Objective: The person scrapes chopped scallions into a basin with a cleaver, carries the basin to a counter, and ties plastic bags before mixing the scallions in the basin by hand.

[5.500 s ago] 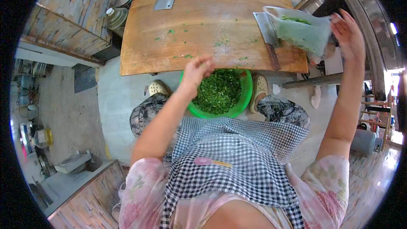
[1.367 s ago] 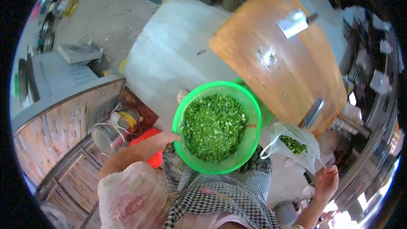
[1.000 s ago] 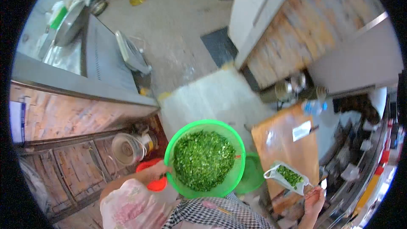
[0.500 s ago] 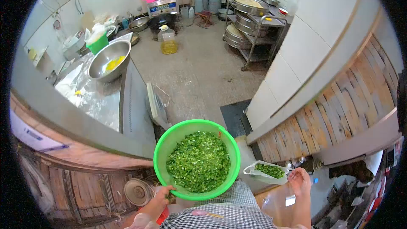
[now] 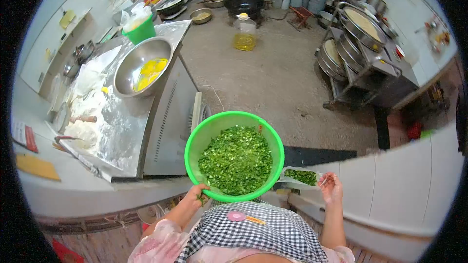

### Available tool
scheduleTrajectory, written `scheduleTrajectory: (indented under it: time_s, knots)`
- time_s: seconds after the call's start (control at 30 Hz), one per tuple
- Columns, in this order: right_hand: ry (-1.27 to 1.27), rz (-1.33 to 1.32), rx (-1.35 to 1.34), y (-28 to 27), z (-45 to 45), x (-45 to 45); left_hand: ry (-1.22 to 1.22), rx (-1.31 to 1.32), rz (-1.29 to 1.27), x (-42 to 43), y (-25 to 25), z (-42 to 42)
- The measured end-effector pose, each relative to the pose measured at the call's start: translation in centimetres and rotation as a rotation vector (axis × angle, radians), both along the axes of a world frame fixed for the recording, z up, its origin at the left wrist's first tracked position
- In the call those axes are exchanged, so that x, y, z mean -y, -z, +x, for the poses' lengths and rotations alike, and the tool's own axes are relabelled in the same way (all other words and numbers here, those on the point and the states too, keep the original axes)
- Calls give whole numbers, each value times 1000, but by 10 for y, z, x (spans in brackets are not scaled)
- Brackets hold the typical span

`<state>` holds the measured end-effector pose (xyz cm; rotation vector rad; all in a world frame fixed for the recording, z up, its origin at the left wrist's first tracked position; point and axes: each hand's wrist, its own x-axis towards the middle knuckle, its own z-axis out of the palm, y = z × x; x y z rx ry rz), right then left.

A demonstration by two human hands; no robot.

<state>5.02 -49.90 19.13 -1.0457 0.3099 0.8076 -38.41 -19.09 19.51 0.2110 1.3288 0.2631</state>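
Observation:
A large green plastic basin (image 5: 193, 126) full of chopped green vegetables (image 5: 236, 160) is held against the front of a checked apron (image 5: 263, 229). My left hand (image 5: 197, 196) grips the basin's near-left rim, with green bits stuck on the fingers. At the right, my right hand (image 5: 331, 188) is closed on the edge of a white plastic container (image 5: 317, 181), which also has chopped greens in it and sits beside the basin. The container's far end partly meets the basin's rim; I cannot tell if they touch.
On the left, a floury steel worktable (image 5: 131, 136) bears a metal bowl (image 5: 127, 68) with yellow contents and a green bucket (image 5: 141, 31). An oil jug (image 5: 244, 34) stands on the floor. At right are a trolley with steamer trays (image 5: 341, 51) and a white tiled wall (image 5: 399, 185).
I have moved forward through the doorway into the kitchen, carrying the basin and the container. The worktable is nearer, and the trolley has shifted rightward in view.

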Motion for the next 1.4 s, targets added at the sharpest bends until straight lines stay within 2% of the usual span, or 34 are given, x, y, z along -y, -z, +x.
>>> scheduleTrajectory:
  time_s: [0.03, 0.1, 0.17, 0.2, 0.23, 0.3, 0.4, 0.43, 0.5, 0.57, 0.63, 0.7, 0.73, 0.8, 0.83, 0.87, 0.9, 1.0, 1.03, 1.1, 1.17, 1.2, 1.27, 1.33, 1.4]
  knots:
    - [30, -27, -23, 6, 10, -31, -1, 54, 31, 24, 30, 44]
    - [54, -122, 12, 14, 38, -105, -16, -13, 83, -55, 26, 69]
    - [12, -128, 39, 26, 57, -169, 21, -59, -103, -136, 59, 80]
    - [69, -141, 42, 21, -9, -146, 99, -73, -57, -147, 58, 34]
    - [117, -165, 24, 42, 20, -179, 83, -77, 7, -180, 61, 66]
    - [125, -199, 2, 69, 67, -221, 40, -67, -144, -228, 97, 103]
    - [64, -230, 102, 71, 105, -274, 103, -102, -107, -281, 109, 141]
    - [135, -274, 76, 62, 47, -246, 97, -165, -73, -278, 116, 114]
    - [133, -300, 64, 54, 67, -276, 58, -112, -85, -298, 129, 123]
    - [132, -230, 33, 74, 106, -320, 10, -104, -58, -349, 127, 152]
    - [98, -277, -4, 85, 129, -357, -36, -157, -44, -366, 103, 173]
    - [68, -253, -80, 109, 144, -379, 27, -195, -73, -378, 105, 193]
    - [20, -330, -67, 125, 162, -399, 31, -204, -67, -397, 103, 206]
    - [-33, -335, -154, 129, 181, -467, -58, -18, 76, -420, 112, 217]
    - [-64, -346, -160, 143, 196, -493, -104, -35, -31, -434, 146, 218]
    - [-95, -365, -168, 158, 210, -519, -151, -48, -145, -456, 154, 226]
    - [-96, -367, -175, 179, 205, -535, -240, -104, -12, -470, 166, 230]
    - [-166, -402, -164, 223, 237, -619, -198, -162, -8, -517, 183, 248]
    - [-285, -342, -111, 232, 245, -653, -190, -108, -46, -538, 198, 254]
    - [-505, -339, 134, 217, 237, -747, -271, -72, -44, -587, 231, 268]
    - [-318, -339, -67, 262, 238, -787, -298, -15, -41, -620, 254, 267]
    - [-387, -301, -32, 276, 245, -822, -283, 4, 10, -648, 261, 268]
    - [-521, -243, 43, 277, 264, -899, -287, 19, 54, -700, 269, 284]
    - [-545, -218, 68, 260, 278, -974, -363, -23, 16, -753, 276, 298]
    - [-505, -194, 149, 246, 249, -996, -433, -30, -33, -764, 288, 275]
